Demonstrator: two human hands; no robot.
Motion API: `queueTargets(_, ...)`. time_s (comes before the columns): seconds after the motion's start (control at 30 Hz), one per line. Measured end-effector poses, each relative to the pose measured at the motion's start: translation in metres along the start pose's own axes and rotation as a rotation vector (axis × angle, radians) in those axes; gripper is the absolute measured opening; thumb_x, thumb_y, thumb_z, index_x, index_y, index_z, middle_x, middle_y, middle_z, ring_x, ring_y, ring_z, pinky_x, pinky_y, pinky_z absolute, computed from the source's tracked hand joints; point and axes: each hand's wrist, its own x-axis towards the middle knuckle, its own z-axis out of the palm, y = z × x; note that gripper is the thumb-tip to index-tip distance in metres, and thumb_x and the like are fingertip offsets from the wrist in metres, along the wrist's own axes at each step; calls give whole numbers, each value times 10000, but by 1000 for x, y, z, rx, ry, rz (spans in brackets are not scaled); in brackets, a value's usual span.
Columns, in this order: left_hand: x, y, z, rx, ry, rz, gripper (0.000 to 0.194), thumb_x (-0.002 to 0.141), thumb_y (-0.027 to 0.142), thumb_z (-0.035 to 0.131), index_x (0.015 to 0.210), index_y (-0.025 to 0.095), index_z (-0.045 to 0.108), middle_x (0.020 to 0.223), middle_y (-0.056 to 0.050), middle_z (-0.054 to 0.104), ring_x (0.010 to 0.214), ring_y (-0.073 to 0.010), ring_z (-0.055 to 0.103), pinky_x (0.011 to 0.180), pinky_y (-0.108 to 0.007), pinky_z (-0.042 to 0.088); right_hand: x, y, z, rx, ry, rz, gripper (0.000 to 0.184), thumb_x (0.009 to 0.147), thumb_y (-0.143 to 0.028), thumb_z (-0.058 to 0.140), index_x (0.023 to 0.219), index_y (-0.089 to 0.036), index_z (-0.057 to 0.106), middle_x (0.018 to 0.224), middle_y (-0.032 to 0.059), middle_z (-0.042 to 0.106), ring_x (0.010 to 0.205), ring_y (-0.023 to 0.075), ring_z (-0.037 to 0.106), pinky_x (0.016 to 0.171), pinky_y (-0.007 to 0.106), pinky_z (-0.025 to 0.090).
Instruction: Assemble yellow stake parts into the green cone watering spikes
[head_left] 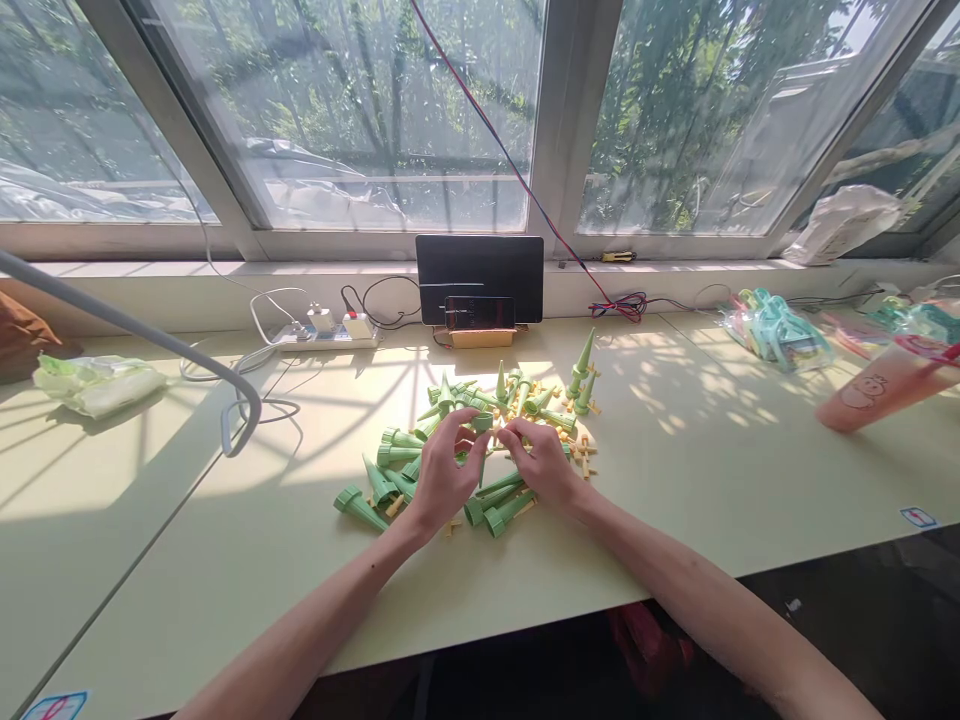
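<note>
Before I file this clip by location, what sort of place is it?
Probably a small indoor workspace, perhaps for light assembly: a pale table beneath large windows, a power strip, and many green cones heaped among yellow fittings.

- the green spike [482,423] is partly covered by the left fingers [454,424];
- what lies between the right fingers [525,434] is too small and hidden to be told;
- the lower middle of the tablet [480,268] is blocked by the phone [480,313], whose text is too small to be read;
- the pink cup [881,387] is cut off by the right edge
</note>
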Motion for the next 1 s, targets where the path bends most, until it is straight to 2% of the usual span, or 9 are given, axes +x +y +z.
queueTargets(0.13,-1,-3,0,10,-14,45,241,897,272,583,1121,196,539,903,-39,633,753,-129,646,694,-287,599,0,2,0,-29,1,-3,426,988,-367,423,601,-188,418,551,-39,400,521,99,358,524,252,299)
queueTargets(0.37,-1,-1,1,-10,-5,14,241,895,279,583,1120,201,543,899,-35,638,741,-123,645,700,-284,598,0,1,0,-21,-2,17,432,998,-376,402,626,-181,502,543,-32,446,517,105,412,537,254,326)
queueTargets(0.5,1,2,-1,-34,2,-46,242,892,300,585,1109,199,544,901,-37,640,734,-129,647,691,-290,598,0,-3,-1,8,-17,9,288,979,-356,454,802,-184,602,674,-3,577,604,125,505,595,254,389)
queueTargets(0.6,2,2,-2,-41,0,-75,253,891,316,585,1113,202,542,934,-44,642,741,-134,655,686,-294,598,0,-4,-1,16,-22,-4,208,960,-343,495,905,-185,618,735,12,609,659,140,536,627,258,411)
queueTargets(1.0,2,-1,-2,-11,-59,-44,391,839,308,646,1196,219,515,1072,-74,576,772,-132,648,677,-296,606,0,1,-1,31,-36,23,300,980,-350,454,750,-187,555,662,-9,525,607,123,462,588,253,365)
